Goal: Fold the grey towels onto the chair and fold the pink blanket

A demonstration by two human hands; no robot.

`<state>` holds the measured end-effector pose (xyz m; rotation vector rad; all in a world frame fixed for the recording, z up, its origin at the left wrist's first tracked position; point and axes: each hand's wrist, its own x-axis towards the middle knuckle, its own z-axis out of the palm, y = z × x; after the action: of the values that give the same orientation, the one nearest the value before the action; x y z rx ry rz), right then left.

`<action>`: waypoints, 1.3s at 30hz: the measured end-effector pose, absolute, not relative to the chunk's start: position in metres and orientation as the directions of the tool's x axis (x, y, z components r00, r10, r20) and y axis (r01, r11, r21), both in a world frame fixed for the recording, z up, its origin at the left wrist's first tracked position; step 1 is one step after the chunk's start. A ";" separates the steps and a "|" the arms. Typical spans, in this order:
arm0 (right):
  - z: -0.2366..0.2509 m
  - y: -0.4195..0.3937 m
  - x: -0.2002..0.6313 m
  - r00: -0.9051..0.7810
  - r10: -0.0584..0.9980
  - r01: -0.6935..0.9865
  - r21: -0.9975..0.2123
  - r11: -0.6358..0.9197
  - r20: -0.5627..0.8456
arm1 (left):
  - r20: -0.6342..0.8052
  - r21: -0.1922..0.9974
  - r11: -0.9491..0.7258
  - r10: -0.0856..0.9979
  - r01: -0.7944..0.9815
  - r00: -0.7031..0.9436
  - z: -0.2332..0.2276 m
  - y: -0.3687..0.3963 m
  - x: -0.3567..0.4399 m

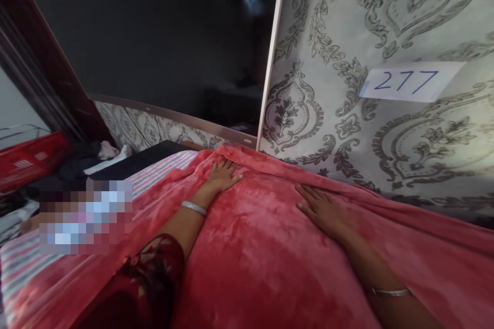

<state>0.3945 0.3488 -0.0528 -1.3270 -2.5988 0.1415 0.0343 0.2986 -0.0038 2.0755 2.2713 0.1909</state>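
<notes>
A plush red blanket (262, 247) covers most of the surface in front of me, with folds along its far edge. My left hand (224, 176) lies flat on it near that far edge, fingers spread and thumb pointing right. To the right, my right hand (320, 209) rests palm down on the same blanket, its fingers stretched out and nothing in them. Each wrist wears a silvery bangle. Under the blanket, on the left, shows a striped sheet (165, 164) in pink, grey and white.
Beyond the blanket stands a large dark television screen (154, 36) against patterned wallpaper (320, 61). A paper marked 277 (409, 81) is stuck to the wall. At left are a red box (33, 162), a black surface (142, 159) and a pixelated patch hiding something on the bed.
</notes>
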 end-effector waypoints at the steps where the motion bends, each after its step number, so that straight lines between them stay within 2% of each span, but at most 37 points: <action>1: -0.051 0.348 0.394 -0.565 0.811 0.791 -0.181 0.584 0.150 | 0.035 0.132 0.083 0.995 0.988 -0.088 -0.003 0.299 0.034; 6: -0.037 0.339 0.389 -0.485 0.869 0.856 -0.152 0.494 0.095 | 0.037 0.108 0.091 0.995 0.990 -0.096 0.001 0.300 0.035; 13: -0.019 0.334 0.392 -0.331 0.941 0.933 -0.127 0.338 0.072 | 0.149 0.032 0.284 0.947 0.958 -0.285 0.005 0.302 0.025; 17: -0.016 0.334 0.393 -0.323 0.942 0.930 -0.153 0.333 0.087 | 0.239 -0.020 0.289 0.931 0.957 -0.276 0.013 0.298 0.024; 19: -0.015 0.335 0.394 -0.352 0.926 0.909 -0.187 0.372 0.135 | 0.284 -0.007 0.192 0.941 0.981 -0.182 0.019 0.297 0.029; 23: -0.017 0.337 0.394 -0.499 0.818 0.783 -0.256 0.567 0.286 | 0.296 0.123 -0.257 0.932 0.959 0.212 0.017 0.302 0.048; 25: -0.020 0.338 0.393 -0.567 0.780 0.736 -0.261 0.624 0.265 | 0.262 0.166 -0.384 0.905 0.908 0.335 0.009 0.306 0.055; 26: -0.021 0.338 0.392 -0.583 0.780 0.736 -0.259 0.626 0.227 | 0.225 0.175 -0.386 0.911 0.906 0.345 0.005 0.307 0.056; 28: -0.024 0.338 0.391 -0.571 0.807 0.771 -0.242 0.590 0.148 | 0.132 0.159 -0.300 0.951 0.941 0.280 -0.003 0.310 0.055; 30: -0.026 0.338 0.390 -0.527 0.842 0.814 -0.217 0.539 0.114 | 0.075 0.113 -0.156 0.986 0.981 0.148 -0.007 0.310 0.051; 35: -0.025 0.337 0.390 -0.448 0.889 0.871 -0.174 0.459 0.099 | 0.086 0.027 0.114 0.990 0.993 -0.116 -0.001 0.307 0.040; 39: -0.024 0.336 0.389 -0.404 0.911 0.895 -0.169 0.413 0.085 | 0.081 0.001 0.242 0.967 0.970 -0.242 0.004 0.304 0.036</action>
<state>0.3894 0.3363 -0.0235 -1.6119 -2.4993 0.1442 0.0358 0.3041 0.0045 1.9720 2.5252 0.0807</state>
